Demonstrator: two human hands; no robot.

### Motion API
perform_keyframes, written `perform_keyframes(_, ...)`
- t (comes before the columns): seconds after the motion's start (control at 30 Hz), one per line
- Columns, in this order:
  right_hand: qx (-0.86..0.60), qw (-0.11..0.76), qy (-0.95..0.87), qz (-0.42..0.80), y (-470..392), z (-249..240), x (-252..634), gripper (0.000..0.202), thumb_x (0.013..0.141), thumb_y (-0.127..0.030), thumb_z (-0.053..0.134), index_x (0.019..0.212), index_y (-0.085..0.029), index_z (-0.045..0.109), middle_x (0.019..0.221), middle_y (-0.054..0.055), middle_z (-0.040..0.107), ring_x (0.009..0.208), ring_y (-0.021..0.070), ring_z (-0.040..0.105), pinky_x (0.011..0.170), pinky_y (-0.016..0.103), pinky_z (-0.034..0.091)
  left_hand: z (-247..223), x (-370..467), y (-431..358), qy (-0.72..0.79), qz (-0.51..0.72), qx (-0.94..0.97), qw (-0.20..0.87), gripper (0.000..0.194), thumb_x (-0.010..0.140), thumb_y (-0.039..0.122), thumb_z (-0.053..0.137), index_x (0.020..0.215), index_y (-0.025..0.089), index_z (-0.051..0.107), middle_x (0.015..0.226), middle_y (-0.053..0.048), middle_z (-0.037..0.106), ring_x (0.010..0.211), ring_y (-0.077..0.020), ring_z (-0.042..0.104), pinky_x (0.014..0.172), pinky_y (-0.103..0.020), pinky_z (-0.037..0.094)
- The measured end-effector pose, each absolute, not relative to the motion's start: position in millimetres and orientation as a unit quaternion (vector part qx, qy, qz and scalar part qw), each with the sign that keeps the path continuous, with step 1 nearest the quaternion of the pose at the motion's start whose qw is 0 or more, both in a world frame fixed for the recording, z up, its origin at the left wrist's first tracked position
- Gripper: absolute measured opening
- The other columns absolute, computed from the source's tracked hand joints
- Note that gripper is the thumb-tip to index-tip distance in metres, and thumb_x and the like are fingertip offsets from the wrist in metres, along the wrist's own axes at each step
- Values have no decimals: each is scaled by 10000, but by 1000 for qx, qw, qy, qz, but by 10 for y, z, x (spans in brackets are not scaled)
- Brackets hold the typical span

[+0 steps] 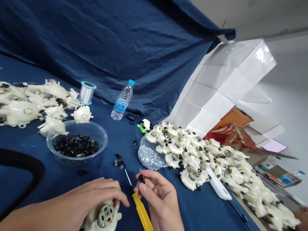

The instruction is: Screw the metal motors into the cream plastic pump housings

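Note:
My left hand (97, 195) curls over a cream plastic housing (101, 226) with a round slotted metal motor in it, at the bottom centre. Right of it, my right hand (156, 200) pinches a small black part (142, 179) between thumb and fingers. A screwdriver with a yellow handle (142, 215) lies on the blue cloth between the hands, its tip pointing away. Beyond it are several loose black parts (119, 163). A clear bowl of black parts (104, 146) stands to the left, and a clear bowl of small silver screws (150, 158) stands beyond my right hand.
Cream housings are heaped at the left (23, 110) and right (194, 152). At the back stand a wire spool (87, 94) and a water bottle (121, 101). A white tool (220, 186) with a cable lies at right. A dark curved bar crosses the lower left. Another person's hand shows at far right.

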State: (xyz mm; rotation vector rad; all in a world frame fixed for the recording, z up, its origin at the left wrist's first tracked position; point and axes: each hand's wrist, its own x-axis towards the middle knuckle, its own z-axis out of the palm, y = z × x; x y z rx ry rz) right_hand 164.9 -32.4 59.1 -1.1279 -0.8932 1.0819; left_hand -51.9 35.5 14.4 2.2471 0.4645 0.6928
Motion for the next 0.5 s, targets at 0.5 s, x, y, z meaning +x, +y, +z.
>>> perform_keyframes(0.5,-452,601,-407,518,-343,585,1649,223,733,-256,915,922,-215,804,862,10,784,792,117,755,740,160,574,179,-403,470,127,230,871,416,586,655,122,826,1158,328,606,1228,13,658,1178,-240,624,1054,-352,495)
